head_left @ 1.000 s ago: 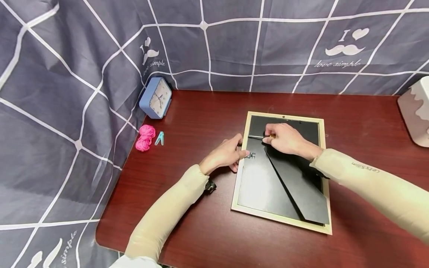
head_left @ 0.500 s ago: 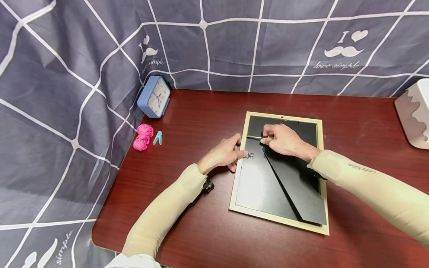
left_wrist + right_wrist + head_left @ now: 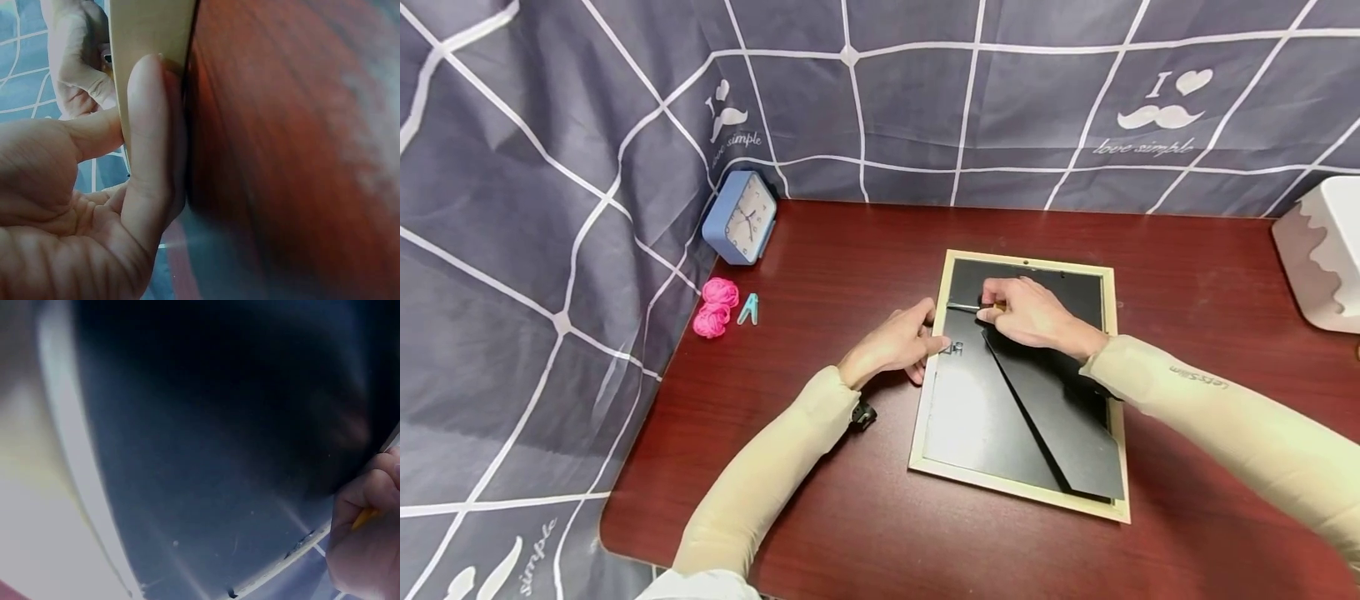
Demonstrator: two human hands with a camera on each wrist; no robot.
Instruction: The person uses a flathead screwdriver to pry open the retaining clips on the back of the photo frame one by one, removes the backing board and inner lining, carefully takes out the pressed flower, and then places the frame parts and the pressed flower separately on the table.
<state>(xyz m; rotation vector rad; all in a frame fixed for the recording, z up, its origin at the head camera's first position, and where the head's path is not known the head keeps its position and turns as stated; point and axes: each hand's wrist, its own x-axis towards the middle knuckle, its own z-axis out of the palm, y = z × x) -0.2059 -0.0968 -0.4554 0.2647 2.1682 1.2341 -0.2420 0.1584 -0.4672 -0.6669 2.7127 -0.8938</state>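
Note:
A picture frame (image 3: 1000, 488) with a pale wooden rim lies back side up on the table, its black backing (image 3: 977, 417) showing. My left hand (image 3: 895, 340) grips the left rim, thumb on top and fingers along the outer side; the left wrist view shows the index finger (image 3: 149, 125) flat against the wood. My right hand (image 3: 1033, 312) holds a screwdriver by its yellow handle (image 3: 365, 517), mostly hidden by the fingers. The screwdriver's metal shaft (image 3: 962, 307) points left, its tip at the left rim. Below that hand lies the black stand flap (image 3: 1075, 442), slanting across the backing.
A small metal hanger (image 3: 955, 348) sits on the backing beside my left thumb. At the table's left edge are a blue alarm clock (image 3: 741, 218), pink yarn (image 3: 715, 307) and a teal clip (image 3: 748, 309). A white and brown container (image 3: 1318, 258) stands far right, before a grey curtain (image 3: 910, 100).
The whole head view has shifted slightly to the left. Both hands keep their holds on the frame and the screwdriver, with hardly any visible movement.

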